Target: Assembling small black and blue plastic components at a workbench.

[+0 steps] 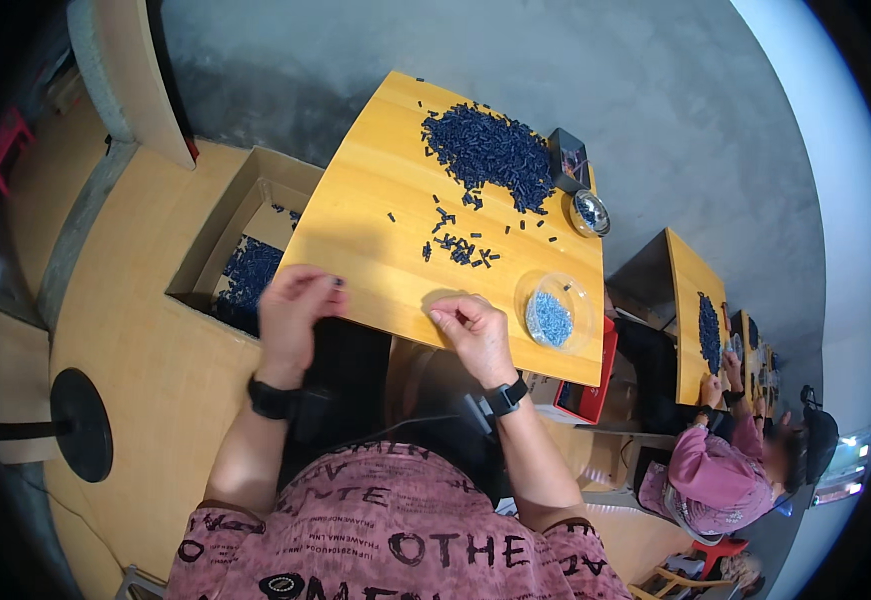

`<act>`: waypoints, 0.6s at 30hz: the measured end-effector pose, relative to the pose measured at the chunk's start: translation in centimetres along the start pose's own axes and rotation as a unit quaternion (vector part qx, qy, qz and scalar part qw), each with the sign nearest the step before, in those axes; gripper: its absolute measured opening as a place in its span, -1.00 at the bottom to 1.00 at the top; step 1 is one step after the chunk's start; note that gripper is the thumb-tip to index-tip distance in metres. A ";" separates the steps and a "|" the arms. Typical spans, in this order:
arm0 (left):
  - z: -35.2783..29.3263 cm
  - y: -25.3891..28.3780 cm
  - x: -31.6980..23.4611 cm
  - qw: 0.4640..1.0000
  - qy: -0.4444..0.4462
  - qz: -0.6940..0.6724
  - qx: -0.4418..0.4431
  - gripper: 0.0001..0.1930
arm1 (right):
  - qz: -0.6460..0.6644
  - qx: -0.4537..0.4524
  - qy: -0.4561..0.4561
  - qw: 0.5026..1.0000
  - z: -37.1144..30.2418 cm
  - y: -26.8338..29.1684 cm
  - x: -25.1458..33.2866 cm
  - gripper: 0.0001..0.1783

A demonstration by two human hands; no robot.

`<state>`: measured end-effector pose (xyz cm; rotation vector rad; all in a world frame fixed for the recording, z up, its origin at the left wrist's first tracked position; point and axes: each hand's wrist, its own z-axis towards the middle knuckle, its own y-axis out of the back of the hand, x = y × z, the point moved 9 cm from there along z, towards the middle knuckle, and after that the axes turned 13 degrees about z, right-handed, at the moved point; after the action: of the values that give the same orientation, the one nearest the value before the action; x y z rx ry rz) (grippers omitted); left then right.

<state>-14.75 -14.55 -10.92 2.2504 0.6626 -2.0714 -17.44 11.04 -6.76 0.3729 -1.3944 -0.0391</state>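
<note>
My left hand point(294, 310) is at the table's near left edge, its fingertips pinched on a small dark cylindrical piece point(338, 284). My right hand point(478, 338) hovers by the near edge with thumb and forefinger pressed together; whatever is between them is too small to make out. Beyond the hands lies a loose scatter of dark blue pieces point(464, 250), with a large heap point(488, 150) of the same kind farther back. A clear round tub point(552, 318) of tiny light blue parts stands to the right of my right hand.
On the wooden table point(351, 220), a black box point(568, 160) and a clear bowl point(590, 212) stand at the right edge. A cardboard box point(196, 275) with dark pieces sits left of the table, a red box point(596, 385) lower right. At right, a person point(706, 475) works at another table.
</note>
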 end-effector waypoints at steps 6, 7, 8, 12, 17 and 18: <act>3.8 11.4 0.3 0.991 -0.038 -0.001 -0.130 -0.86 | -0.154 -0.059 0.038 0.986 2.7 1.8 0.8 -0.91; 4.4 12.9 0.7 0.983 -0.031 0.043 -0.176 -0.80 | -0.155 -0.062 0.039 0.985 3.1 1.9 0.7 -0.91; 4.8 14.2 1.2 0.971 -0.025 0.088 -0.221 -0.74 | -0.174 -0.064 0.074 0.980 3.4 1.5 0.9 -0.90; 4.9 14.2 0.8 0.945 -0.066 0.183 -0.263 -0.67 | -0.265 -0.058 0.160 0.949 4.4 -0.3 2.0 -0.84; 4.5 8.9 -1.0 0.965 -0.094 0.175 -0.169 -0.72 | -0.306 -0.034 0.158 0.938 4.8 -1.5 0.7 -0.60; 4.4 7.5 -1.4 0.974 -0.099 0.148 -0.137 -0.75 | -0.309 -0.041 0.153 0.938 4.9 -1.5 0.4 -0.60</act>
<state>-16.62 -23.05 -12.11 1.8382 0.5261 -1.8941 -21.75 8.40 -6.16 0.7053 -0.9208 -0.5333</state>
